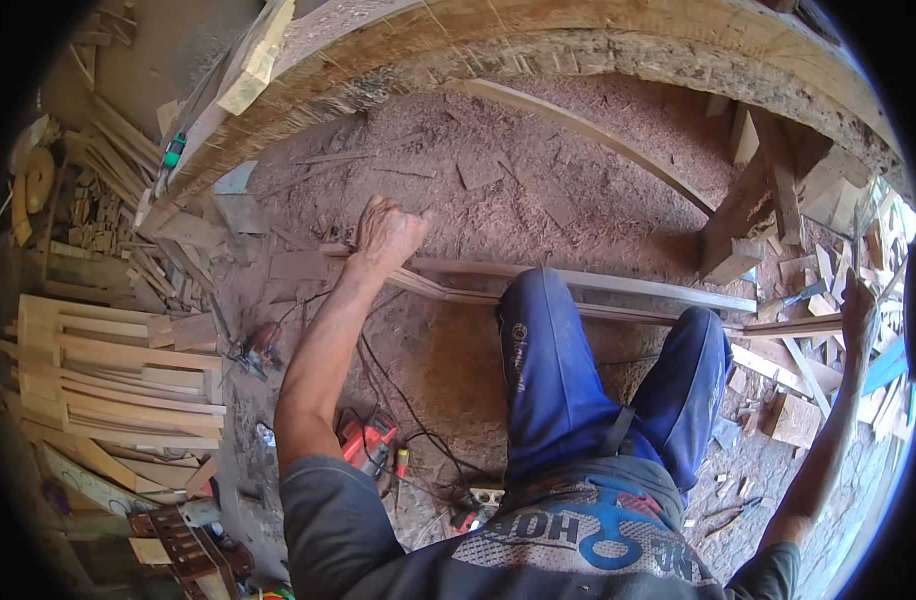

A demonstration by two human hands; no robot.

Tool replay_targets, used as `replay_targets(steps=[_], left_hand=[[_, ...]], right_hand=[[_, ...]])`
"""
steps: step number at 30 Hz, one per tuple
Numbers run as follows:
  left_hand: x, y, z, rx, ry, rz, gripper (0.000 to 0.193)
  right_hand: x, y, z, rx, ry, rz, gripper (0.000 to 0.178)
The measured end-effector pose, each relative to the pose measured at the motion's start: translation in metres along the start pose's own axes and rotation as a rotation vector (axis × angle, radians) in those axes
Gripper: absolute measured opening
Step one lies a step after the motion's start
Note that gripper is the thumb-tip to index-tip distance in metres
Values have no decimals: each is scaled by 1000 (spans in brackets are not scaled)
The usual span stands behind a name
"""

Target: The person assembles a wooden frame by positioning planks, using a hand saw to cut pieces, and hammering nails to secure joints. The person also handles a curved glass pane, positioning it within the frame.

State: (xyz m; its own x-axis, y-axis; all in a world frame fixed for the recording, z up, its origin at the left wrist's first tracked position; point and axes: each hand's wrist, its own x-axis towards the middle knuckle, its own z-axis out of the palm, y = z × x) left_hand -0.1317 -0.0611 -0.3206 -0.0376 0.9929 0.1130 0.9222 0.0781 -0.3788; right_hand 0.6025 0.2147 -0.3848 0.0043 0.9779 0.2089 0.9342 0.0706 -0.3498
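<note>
My left hand (390, 232) is closed in a fist at the upper middle, its wrist crossing above the left part of a thin wooden strip (448, 294). Whatever the fist holds, if anything, is hidden. Far out at the right, my right hand (858, 310) closes at the right end of the same strip, its fingers partly hidden. The strip runs sideways along my knees (538, 300). A straighter pale board (628, 284) lies just beyond it.
A big curved timber (538, 50) arches across the far side, with a wooden block support (733, 245) beneath. Planks are stacked at left (128, 375). A red power tool (368, 440), a screwdriver (402, 464) and black cords (418, 410) lie near my left arm. Wood shavings cover the floor.
</note>
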Motion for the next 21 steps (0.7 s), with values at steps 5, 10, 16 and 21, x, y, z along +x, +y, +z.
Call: replay_targets(steps=[5,10,16,21], left_hand=[[4,1,8,-93,58,88,39],[-19,-16,19,-10,-67,84,38],[-8,-3,7,-122,396,190,43],[-7,-22,2,-89,106,74,40]], right_hand=[[-4,-9,-1,25,38,-17,54],[-7,-4,5,-28,20,-86,53],[1,-6,6,89,32,-85,53],[-11,-7,1,95,25,-33,54]])
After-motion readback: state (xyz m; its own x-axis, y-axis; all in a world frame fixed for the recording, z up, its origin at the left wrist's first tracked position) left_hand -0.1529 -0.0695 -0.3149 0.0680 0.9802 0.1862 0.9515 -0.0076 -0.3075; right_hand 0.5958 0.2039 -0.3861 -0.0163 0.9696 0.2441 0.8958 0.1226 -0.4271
